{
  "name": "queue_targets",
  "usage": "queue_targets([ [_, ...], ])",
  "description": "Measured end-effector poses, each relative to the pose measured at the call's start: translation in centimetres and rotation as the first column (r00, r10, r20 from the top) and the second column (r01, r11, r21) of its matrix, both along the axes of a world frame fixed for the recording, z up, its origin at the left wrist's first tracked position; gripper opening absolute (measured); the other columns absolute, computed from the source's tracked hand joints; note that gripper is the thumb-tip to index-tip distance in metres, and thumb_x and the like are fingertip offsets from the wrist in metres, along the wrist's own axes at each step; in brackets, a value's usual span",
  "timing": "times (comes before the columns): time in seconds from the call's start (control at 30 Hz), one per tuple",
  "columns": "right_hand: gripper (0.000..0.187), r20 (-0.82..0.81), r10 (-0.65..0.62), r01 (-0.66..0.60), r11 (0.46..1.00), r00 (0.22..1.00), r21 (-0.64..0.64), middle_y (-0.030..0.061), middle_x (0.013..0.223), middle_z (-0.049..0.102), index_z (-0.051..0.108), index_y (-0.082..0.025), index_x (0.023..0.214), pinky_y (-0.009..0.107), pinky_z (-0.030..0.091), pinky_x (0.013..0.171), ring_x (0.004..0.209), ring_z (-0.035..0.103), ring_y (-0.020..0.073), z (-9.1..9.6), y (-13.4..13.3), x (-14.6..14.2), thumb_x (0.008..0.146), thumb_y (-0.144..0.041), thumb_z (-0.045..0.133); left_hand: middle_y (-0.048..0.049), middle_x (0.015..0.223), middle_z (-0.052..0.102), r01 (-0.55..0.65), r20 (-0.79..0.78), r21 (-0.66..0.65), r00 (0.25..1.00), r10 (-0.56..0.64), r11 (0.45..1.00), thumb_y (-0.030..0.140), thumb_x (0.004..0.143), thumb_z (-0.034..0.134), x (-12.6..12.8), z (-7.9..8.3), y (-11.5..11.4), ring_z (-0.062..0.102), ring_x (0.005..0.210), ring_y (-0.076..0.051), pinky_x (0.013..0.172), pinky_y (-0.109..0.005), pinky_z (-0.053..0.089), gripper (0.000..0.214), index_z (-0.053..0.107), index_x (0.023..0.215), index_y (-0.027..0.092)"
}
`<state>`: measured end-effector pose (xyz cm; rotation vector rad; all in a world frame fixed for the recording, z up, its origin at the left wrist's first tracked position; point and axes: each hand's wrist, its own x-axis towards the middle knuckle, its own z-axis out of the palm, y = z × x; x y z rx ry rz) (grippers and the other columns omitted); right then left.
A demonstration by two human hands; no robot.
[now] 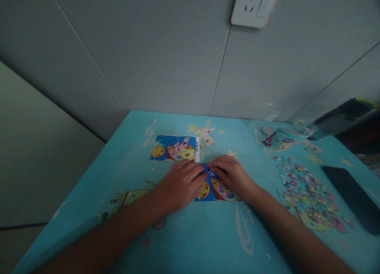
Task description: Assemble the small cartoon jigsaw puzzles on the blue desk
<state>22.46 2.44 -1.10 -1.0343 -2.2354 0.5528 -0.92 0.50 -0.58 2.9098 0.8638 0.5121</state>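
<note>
A blue cartoon-printed card [214, 191] lies on the table under both hands, showing a burger and part of a round brown shape. My left hand [182, 183] rests over its left side, fingers bent together at the upper edge. From the other side, my right hand [233, 177] has its fingers closed at that same edge, close to the left fingertips. The hands cover much of the card, so its exact grip is partly hidden. Just beyond, a similar blue cartoon card [175, 148] with a barcode strip lies flat.
On the right, a heap of small colourful pieces [308, 195] spreads beside a dark flat slab [353, 196]. Behind it are a clear plastic packet [280, 140] with a printed label and a dark bottle-like object [341, 115]. A grey wall [166, 60] borders the blue table [196, 242].
</note>
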Motion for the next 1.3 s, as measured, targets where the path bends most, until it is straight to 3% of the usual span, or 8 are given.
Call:
queue_targets([
  [0.17,0.022,-0.009,-0.04,0.039,0.998,0.999,-0.052,0.0031,0.101,0.077,0.073,-0.024,0.115,0.035,0.049,0.086,0.091,0.068,0.0188,0.4,-0.2,0.6,0.097,-0.02,0.061,-0.0105,0.129,0.062,-0.011,-0.009,-0.002,1.0,0.011,1.0,0.025,0.101,0.051,0.0,0.1,-0.1,0.054,0.123,-0.027,0.109,-0.048,0.041,0.03,0.059,0.129,0.016],
  [0.33,0.022,-0.027,-0.193,0.188,0.972,0.981,-0.139,0.0041,0.103,0.074,0.072,-0.025,0.114,0.034,0.052,0.084,0.093,0.067,0.0192,0.7,-1.3,1.9,0.099,-0.023,0.057,-0.0099,0.127,0.063,-0.019,-0.001,-0.006,1.0,0.019,1.0,0.025,0.101,0.051,0.0,0.1,-0.2,0.056,0.122,-0.026,0.109,-0.049,0.04,0.031,0.059,0.13,0.017],
  [0.53,0.018,0.18,-0.245,0.261,0.963,0.953,-0.072,0.0064,0.095,0.07,0.074,-0.024,0.107,0.038,0.051,0.082,0.089,0.063,0.0234,0.4,-2.7,1.1,0.091,-0.032,0.069,-0.0097,0.127,0.063,-0.035,-0.01,0.006,0.999,0.035,0.999,0.025,0.101,0.052,0.1,0.1,-0.2,0.056,0.121,-0.026,0.11,-0.049,0.039,0.031,0.059,0.13,0.018],
  [0.7,0.02,0.222,-0.273,0.284,0.959,0.936,-0.02,0.0069,0.093,0.067,0.074,-0.024,0.107,0.038,0.05,0.08,0.089,0.062,0.0241,0.0,-2.8,0.2,0.09,-0.034,0.071,-0.0096,0.127,0.063,-0.033,-0.015,0.003,0.999,0.033,0.999,0.026,0.102,0.051,0.1,0.2,-0.3,0.056,0.121,-0.026,0.109,-0.048,0.039,0.031,0.059,0.13,0.017],
  [1.03,0.015,0.12,-0.223,0.235,0.968,0.967,-0.091,0.0063,0.095,0.069,0.073,-0.025,0.104,0.038,0.051,0.08,0.088,0.064,0.0225,-0.2,-2.6,0.6,0.09,-0.028,0.07,-0.0098,0.127,0.063,-0.029,-0.016,-0.011,0.999,0.029,1.0,0.026,0.101,0.052,0.1,0.2,-0.3,0.055,0.121,-0.026,0.109,-0.049,0.04,0.031,0.058,0.13,0.017],
  [1.13,0.013,0.083,-0.238,0.247,0.958,0.968,-0.143,0.0051,0.093,0.07,0.073,-0.024,0.102,0.036,0.051,0.079,0.085,0.064,0.021,0.2,-2.7,0.7,0.09,-0.025,0.069,-0.0098,0.127,0.063,-0.024,-0.01,-0.013,1.0,0.024,1.0,0.025,0.101,0.052,0.1,0.2,-0.2,0.055,0.122,-0.026,0.109,-0.048,0.04,0.031,0.058,0.13,0.017],
  [1.3,0.017,-0.003,-0.272,0.253,0.897,0.962,-0.364,0.0016,0.08,0.066,0.072,-0.022,0.105,0.029,0.049,0.061,0.067,0.058,0.0162,1.4,-2.7,1.7,0.09,-0.025,0.064,-0.0099,0.127,0.064,-0.023,-0.007,-0.018,1.0,0.023,1.0,0.024,0.101,0.052,0.0,0.3,-0.3,0.056,0.122,-0.026,0.108,-0.049,0.041,0.03,0.058,0.13,0.018],
])
